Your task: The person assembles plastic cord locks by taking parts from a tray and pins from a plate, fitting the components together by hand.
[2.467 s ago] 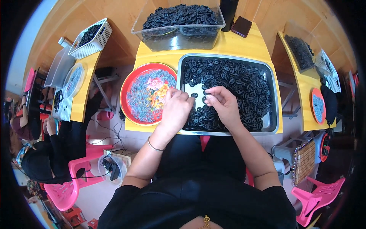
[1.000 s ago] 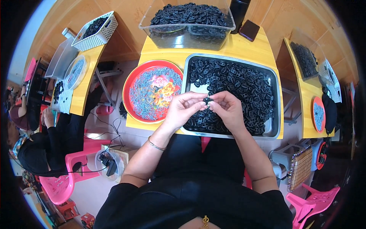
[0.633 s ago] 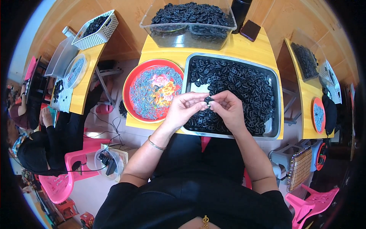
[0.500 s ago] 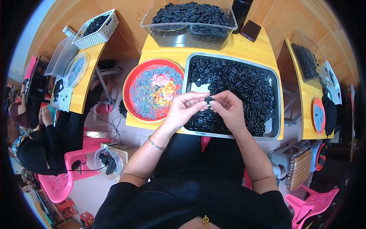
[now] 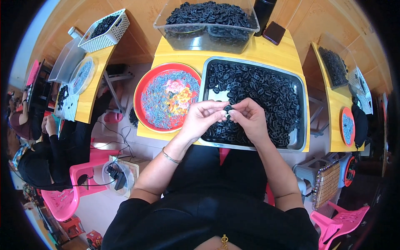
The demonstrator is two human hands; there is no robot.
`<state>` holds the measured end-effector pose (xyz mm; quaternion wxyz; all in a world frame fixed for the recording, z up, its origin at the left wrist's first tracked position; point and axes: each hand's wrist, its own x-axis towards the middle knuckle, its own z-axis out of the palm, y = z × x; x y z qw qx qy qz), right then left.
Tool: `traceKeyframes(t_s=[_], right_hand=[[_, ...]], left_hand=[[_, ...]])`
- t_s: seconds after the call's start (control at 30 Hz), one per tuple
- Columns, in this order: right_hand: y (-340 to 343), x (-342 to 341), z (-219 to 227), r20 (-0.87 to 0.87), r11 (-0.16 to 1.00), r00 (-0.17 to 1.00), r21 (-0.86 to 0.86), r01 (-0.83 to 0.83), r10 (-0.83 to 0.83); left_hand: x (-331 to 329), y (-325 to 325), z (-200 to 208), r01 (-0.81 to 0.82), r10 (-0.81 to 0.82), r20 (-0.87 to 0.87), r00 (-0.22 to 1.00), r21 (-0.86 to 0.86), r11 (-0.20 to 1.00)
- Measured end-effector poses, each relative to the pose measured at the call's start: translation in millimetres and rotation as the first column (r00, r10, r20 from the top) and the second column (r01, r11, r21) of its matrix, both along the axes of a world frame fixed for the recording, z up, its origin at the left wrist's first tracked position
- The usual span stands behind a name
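Observation:
Between the fingertips of both hands is a small black oval piece with holes (image 5: pixel 228 108), like those heaped below it. My left hand (image 5: pixel 205 118) pinches it from one side and my right hand (image 5: pixel 251 121) from the other. The hands hover over the left part of a metal tray (image 5: pixel 305 121) full of loose black oval pieces (image 5: pixel 266 98). Left of that tray lies a round red tray (image 5: pixel 143 89) with a flower print, strewn with thin grey-blue pins (image 5: pixel 156 106). Whether a pin is in my fingers cannot be made out.
A clear bin (image 5: pixel 200 43) heaped with black pieces stands at the table's back, beside a black cylinder (image 5: pixel 263 14) and a dark brown case (image 5: pixel 274 33). Side tables hold similar baskets and trays. At left sits another person (image 5: pixel 37 166) near a pink chair (image 5: pixel 62 204).
Both hands stay nearly in place, with the fingertips shifting very slightly around the black piece. The rest of the scene looks the same.

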<state>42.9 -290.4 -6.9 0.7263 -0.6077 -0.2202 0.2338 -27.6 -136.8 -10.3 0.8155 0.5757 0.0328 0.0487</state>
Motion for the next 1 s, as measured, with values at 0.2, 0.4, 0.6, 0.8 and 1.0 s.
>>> traceKeyframes(t_s=[0.2,0.4,0.6,0.8,1.0], right_hand=[[-0.1,-0.4,0.1,-0.019,1.0,1.0,0.013,-0.014,0.014],[3.4,-4.2,-2.0,0.017,0.999,0.999,0.031,-0.038,0.037],[2.1,-3.9,-0.5,0.204,0.988,0.97,-0.106,-0.116,0.135],[2.9,-4.1,-1.5,0.314,0.983,0.944,-0.176,-0.045,0.1],[2.4,-5.6,1.2,0.381,0.973,0.922,-0.23,0.022,0.069]], left_hand=[[-0.5,-0.1,0.7,0.013,-0.013,0.008,1.0,-0.013,1.0],[0.8,0.4,-1.5,0.028,-0.024,0.037,0.999,-0.112,0.993],[1.6,9.4,-1.4,0.091,-0.095,-0.011,0.995,-0.179,0.98],[1.1,10.2,2.4,0.102,-0.119,-0.086,0.989,-0.184,0.978],[0.9,9.8,-2.3,0.097,-0.107,-0.06,0.992,-0.149,0.984]])
